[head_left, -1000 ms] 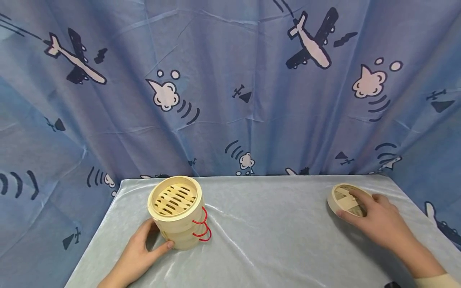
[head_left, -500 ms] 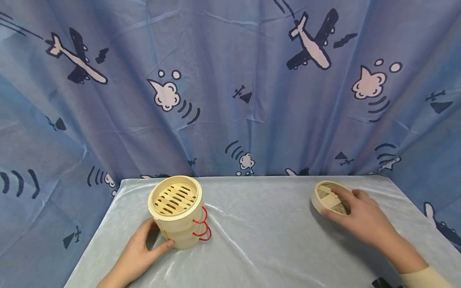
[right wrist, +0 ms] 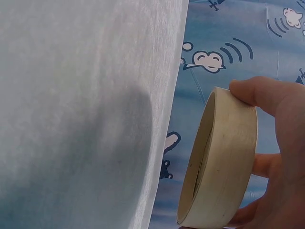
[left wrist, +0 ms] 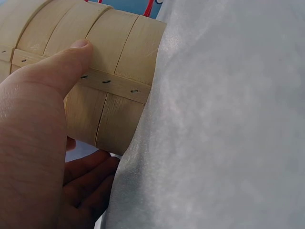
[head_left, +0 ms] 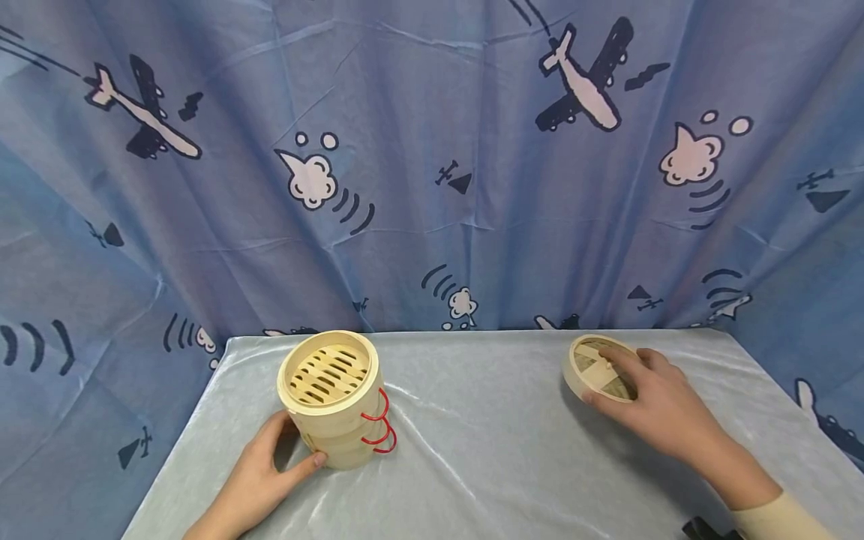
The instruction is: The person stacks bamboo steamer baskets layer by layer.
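A stack of round bamboo steamer baskets (head_left: 340, 427) stands at the left of the table, its slatted floor showing at the top and red loops on its right side. My left hand (head_left: 253, 472) holds the stack low on its left side. In the left wrist view, the thumb (left wrist: 71, 59) lies against the bamboo wall, and the other fingers are partly hidden. Over the right part of the table, my right hand (head_left: 664, 412) grips a bamboo steamer lid (head_left: 595, 375) with a woven top. The right wrist view shows the lid's rim (right wrist: 221, 162) held above the cloth.
A pale grey cloth (head_left: 486, 435) covers the table and stretches between the stack and the lid. Behind the far edge hangs a blue curtain (head_left: 405, 187) with aeroplane prints. A black object (head_left: 705, 529) shows near the right wrist.
My right hand has carried the lid leftward over the table, towards the stack, slowing lately. The left hand and the basket stack have stayed in place.
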A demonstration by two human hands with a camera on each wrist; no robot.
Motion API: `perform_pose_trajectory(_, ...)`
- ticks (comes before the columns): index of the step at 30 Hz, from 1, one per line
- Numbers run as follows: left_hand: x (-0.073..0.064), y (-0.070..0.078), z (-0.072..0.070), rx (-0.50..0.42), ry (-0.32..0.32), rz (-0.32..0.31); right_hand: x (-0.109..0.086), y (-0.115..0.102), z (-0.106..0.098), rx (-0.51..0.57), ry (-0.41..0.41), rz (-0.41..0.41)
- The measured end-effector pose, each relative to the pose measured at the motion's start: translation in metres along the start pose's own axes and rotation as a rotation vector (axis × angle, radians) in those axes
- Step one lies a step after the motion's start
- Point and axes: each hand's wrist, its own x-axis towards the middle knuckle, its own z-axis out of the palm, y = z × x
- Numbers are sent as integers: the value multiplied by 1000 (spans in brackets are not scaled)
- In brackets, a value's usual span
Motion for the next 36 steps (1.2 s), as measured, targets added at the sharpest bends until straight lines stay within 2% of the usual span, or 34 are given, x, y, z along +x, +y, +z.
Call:
perform_pose_trajectory(17,-1,-2,1,0,9,7,1,-5,2,4,-6,-4)
perform_pose_trajectory(29,1,-1,0,8,5,3,7,-25,2,9,64,-69)
perform_pose_trajectory(36,0,-2,1,9,9,8,14,-41,8,10,47,-106)
